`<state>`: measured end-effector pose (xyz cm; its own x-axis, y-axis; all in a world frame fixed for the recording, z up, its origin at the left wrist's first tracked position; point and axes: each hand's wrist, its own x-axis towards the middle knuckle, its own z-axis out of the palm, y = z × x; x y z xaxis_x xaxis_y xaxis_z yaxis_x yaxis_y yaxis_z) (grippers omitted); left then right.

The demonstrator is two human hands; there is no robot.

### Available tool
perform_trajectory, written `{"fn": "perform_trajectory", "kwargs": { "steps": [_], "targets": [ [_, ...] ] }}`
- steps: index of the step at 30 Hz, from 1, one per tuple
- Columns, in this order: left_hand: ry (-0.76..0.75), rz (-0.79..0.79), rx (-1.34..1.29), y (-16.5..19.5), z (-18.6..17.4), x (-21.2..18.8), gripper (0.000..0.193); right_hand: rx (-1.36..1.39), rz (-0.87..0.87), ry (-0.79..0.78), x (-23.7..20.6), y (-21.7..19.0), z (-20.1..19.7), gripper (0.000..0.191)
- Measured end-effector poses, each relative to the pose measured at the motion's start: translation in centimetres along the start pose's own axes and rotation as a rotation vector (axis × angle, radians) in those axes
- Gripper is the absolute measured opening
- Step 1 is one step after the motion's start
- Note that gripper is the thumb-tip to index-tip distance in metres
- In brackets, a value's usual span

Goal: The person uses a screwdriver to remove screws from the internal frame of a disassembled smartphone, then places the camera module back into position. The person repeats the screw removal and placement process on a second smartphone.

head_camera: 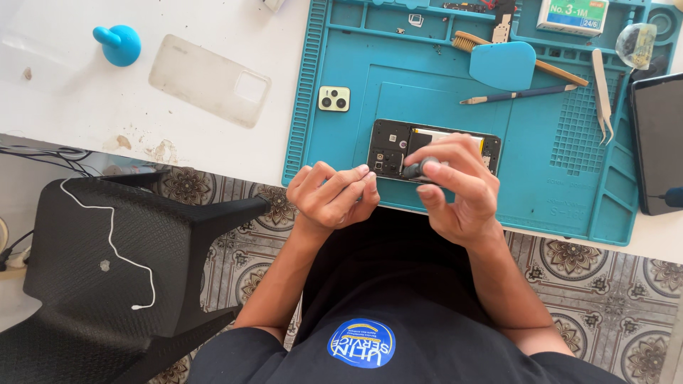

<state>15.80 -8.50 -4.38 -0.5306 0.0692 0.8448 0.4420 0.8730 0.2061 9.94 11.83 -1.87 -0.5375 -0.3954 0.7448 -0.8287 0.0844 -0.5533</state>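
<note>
An opened phone (391, 146) with its back cover off lies on the blue repair mat (541, 163) near the table's front edge. My right hand (455, 186) sits over the phone's middle, fingers closed on a small grey screwdriver handle (416, 168) that stands on the phone's inner board. My left hand (334, 193) hovers just left of the phone, fingers curled with thumb and forefinger pinched; whether a tiny part sits between them I cannot tell.
A camera cover (334, 98), brush (523, 60), blue scraper (503, 65), thin pick tool (519, 93), tweezers (602, 96) and small box (573, 16) lie on the mat. A clear phone case (209, 80) and blue suction cup (118, 44) rest left. Another phone (658, 153) lies right. A black stool (121, 263) stands below left.
</note>
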Motion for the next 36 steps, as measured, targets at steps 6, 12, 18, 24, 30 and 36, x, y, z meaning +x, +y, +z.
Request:
{"fn": "perform_trajectory", "kwargs": {
  "steps": [6,12,18,24,30,36],
  "targets": [
    [0.005,0.006,-0.002,0.0,0.0,-0.1,0.012,0.022,-0.006,0.007,0.1,-0.2,-0.1,0.028],
    [0.005,0.01,-0.002,-0.2,0.2,-0.2,0.012,-0.058,0.006,0.03,0.0,-0.1,0.0,0.041],
    [0.003,0.004,-0.014,0.2,-0.5,1.5,0.013,-0.07,0.013,-0.002,0.3,-0.5,0.0,0.049],
    [-0.465,-0.435,-0.523,-0.9,-2.4,7.1,0.011,-0.028,0.005,0.002,0.4,-0.7,-0.3,0.053],
    [-0.666,0.133,-0.242,-3.6,2.5,12.4,0.034,-0.061,0.005,0.02,0.2,-0.5,-0.6,0.056],
    [-0.662,0.196,-0.163,-5.5,9.7,13.8,0.02,-0.06,-0.006,0.031,0.3,-0.8,-1.0,0.057]
  ]
}}
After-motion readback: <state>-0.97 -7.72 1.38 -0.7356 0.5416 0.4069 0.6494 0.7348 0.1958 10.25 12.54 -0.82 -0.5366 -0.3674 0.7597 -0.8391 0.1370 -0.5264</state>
